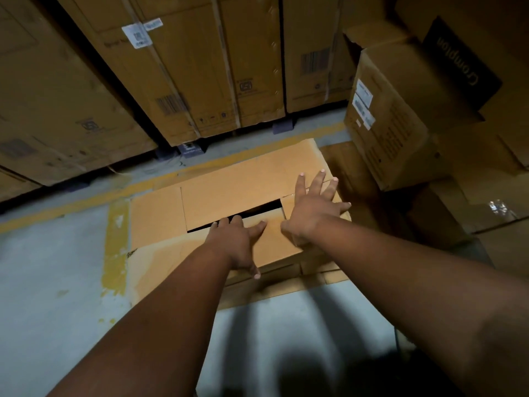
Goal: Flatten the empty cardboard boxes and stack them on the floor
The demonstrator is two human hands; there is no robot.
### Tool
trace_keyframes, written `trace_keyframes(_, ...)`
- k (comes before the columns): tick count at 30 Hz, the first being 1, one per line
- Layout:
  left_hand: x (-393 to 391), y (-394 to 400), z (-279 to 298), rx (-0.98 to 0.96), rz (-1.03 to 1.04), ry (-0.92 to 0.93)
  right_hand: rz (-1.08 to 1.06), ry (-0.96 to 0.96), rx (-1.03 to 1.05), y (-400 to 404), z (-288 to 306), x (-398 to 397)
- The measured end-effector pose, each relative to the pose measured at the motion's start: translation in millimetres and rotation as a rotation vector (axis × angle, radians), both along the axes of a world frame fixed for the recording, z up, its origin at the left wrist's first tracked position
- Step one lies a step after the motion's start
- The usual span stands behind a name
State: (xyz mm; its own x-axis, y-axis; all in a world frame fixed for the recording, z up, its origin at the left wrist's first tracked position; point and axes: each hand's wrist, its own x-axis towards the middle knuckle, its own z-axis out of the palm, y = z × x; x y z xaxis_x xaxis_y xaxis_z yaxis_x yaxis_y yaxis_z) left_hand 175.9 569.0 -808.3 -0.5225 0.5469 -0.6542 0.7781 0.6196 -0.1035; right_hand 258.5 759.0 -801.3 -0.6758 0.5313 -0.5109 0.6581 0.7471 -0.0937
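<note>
- Flattened cardboard box (229,193) lay on the floor (57,267), over a yellow line (114,247)
- Left hand (237,242) and right hand (312,207) pressed on it, fingers spread, grasping nothing
- Stacked cartons (186,67) stood behind

Big brown boxes (183,67) stand in a row at 12 o'clock, with white stickers (136,35) on them. At 2 o'clock sits a box with a black label (458,58). A yellow line (114,247) is painted on the grey floor (51,282) at 9 o'clock.
</note>
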Motion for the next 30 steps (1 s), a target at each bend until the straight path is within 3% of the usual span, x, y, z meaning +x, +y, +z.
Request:
trace_keyframes(6, 8, -1, 13, 0.043, 0.021, 0.096, -0.061, 0.094, -0.292, 42, 49, -3)
trace_keyframes(11, 27, -1, 36, 0.165, 0.059, 0.385, -0.108, 0.228, -0.476, 93, 81, 16)
trace_keyframes(14, 48, -2, 52, 0.181, 0.055, 0.594, -0.067, 0.269, -0.381, 112, 95, 29)
trace_keyframes(18, 68, -6, 66, 0.264, 0.05, 0.675, -0.077, 0.254, -0.269, 132, 109, 46)
trace_keyframes(21, 76, -19, 70, 0.476, -0.024, 0.624, -0.069, 0.167, -0.228, 146, 108, 55)
trace_keyframes(24, 98, -35, 69, 0.564, -0.091, 0.535, -0.212, 0.183, -0.259, 154, 106, 60)
trace_keyframes(27, 120, -38, 72, 0.49, -0.171, 0.305, -0.284, 0.251, -0.158, 153, 100, 64)
trace_keyframes(30, 126, -40, 75, 0.284, -0.004, 0.01, -0.228, 0.307, -0.027, 144, 99, 58)
